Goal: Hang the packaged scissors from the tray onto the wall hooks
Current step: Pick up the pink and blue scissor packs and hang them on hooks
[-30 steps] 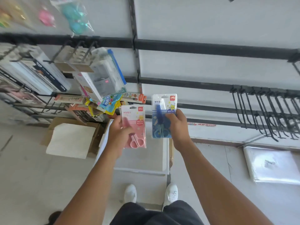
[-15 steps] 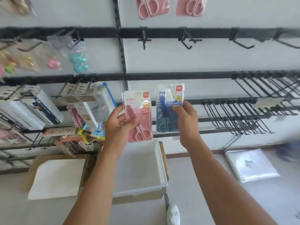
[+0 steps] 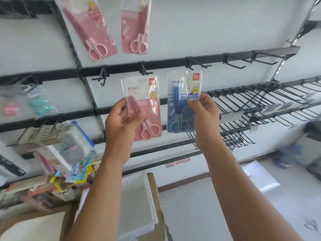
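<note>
Pink scissors pack [image 3: 145,108]: held upright in front of the wall, top edge just under the black rail [image 3: 173,64]. Left hand [image 3: 121,122] grips its left edge, thumb on the front, fingers curled behind, clamped on the pack. Red logo patch in the top right corner; pink Chinese characters on the white header, too soft to read with certainty. Pink handles show low in the pack.

Blue scissors pack [image 3: 182,103]: held upright just beside the pink one, not touching it. Right hand [image 3: 205,117] pinches its right edge, thumb in front, fingers closed on the pack. Same red corner logo, illegible; blue characters at top; yellow star sticker above a blue label strip.

Hooks [image 3: 145,71] on the rail just above both packs are bare; neither pack is on a hook yet.

Above the rail: two hung pink packs [image 3: 111,26], side by side.

Right: dense rows of empty black pegs [image 3: 257,105]. Left: blurred goods on shelves [image 3: 69,146].

Below, between the forearms: white tray [image 3: 139,202] on a cardboard box [image 3: 156,197]. A red-lettered strip [image 3: 178,162] low on the wall, unreadable.
</note>
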The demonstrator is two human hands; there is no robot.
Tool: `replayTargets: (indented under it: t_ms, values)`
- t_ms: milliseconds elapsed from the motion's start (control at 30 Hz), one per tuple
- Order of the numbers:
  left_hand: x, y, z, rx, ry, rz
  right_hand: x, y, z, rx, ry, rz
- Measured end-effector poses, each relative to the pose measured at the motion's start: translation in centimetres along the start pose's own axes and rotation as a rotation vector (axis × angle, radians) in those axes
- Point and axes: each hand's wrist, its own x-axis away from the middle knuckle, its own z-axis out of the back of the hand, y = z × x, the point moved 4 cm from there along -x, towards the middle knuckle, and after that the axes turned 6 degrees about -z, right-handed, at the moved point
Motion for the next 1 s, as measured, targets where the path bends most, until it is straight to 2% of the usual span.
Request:
replayTargets:
  t_ms: [267,467,667,1000]
  values:
    - [-1.2,1.8,-13.8,0.068,0.011,-0.142,-6.5,-6.1,10.1,-0.011,-0.059,0.104]
    - [-2.5,2.9,-20.6,0.078,0.081,-0.193,-10.6,-10.3,14.5,-0.038,-0.103,0.156]
    - [-5.1,4.1,-23.8,0.046,0.116,-0.265,-14.2,-12.2,14.7,-0.076,-0.144,0.205]
    - [-11.2,5.7,-23.7,0.058,0.146,-0.418,-19.1,-13.5,11.4,-0.057,-0.171,0.241]
